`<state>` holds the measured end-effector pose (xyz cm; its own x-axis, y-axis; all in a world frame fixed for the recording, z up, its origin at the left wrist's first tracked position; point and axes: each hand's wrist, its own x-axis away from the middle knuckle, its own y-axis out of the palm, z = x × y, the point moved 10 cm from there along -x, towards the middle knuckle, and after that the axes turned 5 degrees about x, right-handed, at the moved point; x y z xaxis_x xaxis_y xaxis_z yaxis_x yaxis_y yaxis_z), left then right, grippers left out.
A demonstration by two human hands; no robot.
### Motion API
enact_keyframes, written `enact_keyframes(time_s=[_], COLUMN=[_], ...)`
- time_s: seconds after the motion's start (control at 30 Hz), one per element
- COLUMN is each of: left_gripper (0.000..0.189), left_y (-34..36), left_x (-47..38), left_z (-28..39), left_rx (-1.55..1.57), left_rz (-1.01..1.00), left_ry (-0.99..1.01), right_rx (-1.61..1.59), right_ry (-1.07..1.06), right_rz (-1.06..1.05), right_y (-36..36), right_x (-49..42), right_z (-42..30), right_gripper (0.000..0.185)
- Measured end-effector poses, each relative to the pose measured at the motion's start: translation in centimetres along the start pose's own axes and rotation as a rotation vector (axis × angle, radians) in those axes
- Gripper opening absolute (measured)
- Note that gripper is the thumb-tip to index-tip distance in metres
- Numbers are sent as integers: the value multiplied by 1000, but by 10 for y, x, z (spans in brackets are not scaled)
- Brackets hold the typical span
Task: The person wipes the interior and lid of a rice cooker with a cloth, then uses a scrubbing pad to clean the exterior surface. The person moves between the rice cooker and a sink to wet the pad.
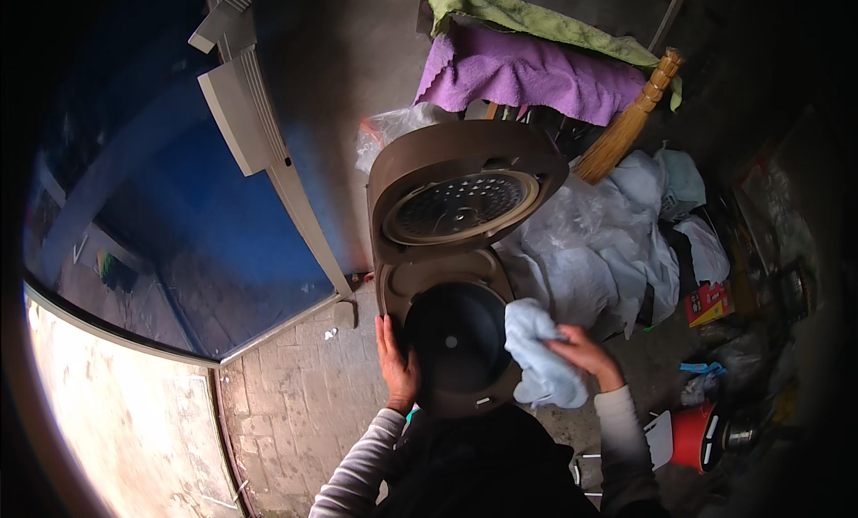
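Note:
A brown rice cooker (pixel 395 276) stands right in front of me with its lid (pixel 469 189) raised. Inside the lid is a metal plate with small holes. The dark round cavity (pixel 452 337) of the cooker faces up and shows a small pale disc at its centre. My left hand (pixel 398 367) rests flat against the cooker's left side, holding nothing. On the other side, my right hand (pixel 586 354) grips a bunched light-blue cloth (pixel 541 357) beside the cooker's right rim.
A straw whisk broom (pixel 630 119) leans by a purple towel (pixel 523 75) and a green towel (pixel 536 12). White plastic sheeting (pixel 603 243) lies right of the cooker. A glass door (pixel 221 230) stands at left, above brick paving (pixel 288 397). At lower right is a red container (pixel 690 437).

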<state>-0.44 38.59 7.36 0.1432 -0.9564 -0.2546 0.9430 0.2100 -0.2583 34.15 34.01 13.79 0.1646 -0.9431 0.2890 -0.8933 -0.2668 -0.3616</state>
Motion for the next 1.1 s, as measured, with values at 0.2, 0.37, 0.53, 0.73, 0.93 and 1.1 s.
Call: enact_keyframes(time_s=[0.2, 0.37, 0.53, 0.73, 0.93, 1.1], left_gripper=[83, 82, 78, 74, 94, 74], left_y=[2, 3, 3, -17, 85, 95], left_x=[-1, 1, -3, -2, 69, 76], left_z=[-2, -2, -2, 68, 141, 117], left_rx=[31, 33, 13, -73, 905, 1281], left_rz=[-25, -43, -67, -75, -987, -720], left_ry=[-7, -7, -28, 139, -407, -961], right_rx=[-353, -893, -832, -142, -373, 28], right_ry=[216, -43, -78, 31, -62, -283], right_rz=[129, 198, 244, 561, 557, 267], right_y=[8, -5, -20, -78, -10, 42], right_x=[39, 83, 90, 116, 103, 98], right_z=[25, 13, 18, 3, -75, -126], right_gripper=[39, 45, 45, 24, 26, 63])
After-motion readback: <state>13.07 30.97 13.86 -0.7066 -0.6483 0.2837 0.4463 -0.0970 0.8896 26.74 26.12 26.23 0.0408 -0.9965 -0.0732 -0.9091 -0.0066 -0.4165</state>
